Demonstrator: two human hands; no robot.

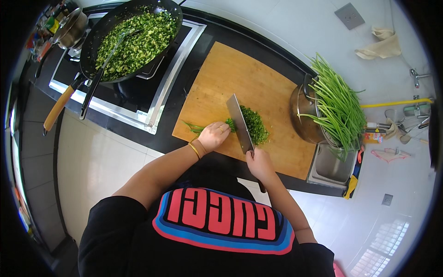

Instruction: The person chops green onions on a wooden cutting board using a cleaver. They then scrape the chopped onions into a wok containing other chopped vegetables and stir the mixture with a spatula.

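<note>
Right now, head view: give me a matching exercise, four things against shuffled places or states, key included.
1. cleaver
2. wok
3. large chive bundle
4. left hand

A. heaped over a metal pot
B. on greens, left of the blade
C. gripped by the right hand
D. over the cooktop, holding chopped greenery

Pairs: 1-C, 2-D, 3-A, 4-B

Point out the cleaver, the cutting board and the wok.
Cleaver [239, 123], head view: middle of the blade.
Cutting board [247, 76], head view: bare surface beyond the cleaver.
Wok [88, 54], head view: dark inner wall, left side.
</note>
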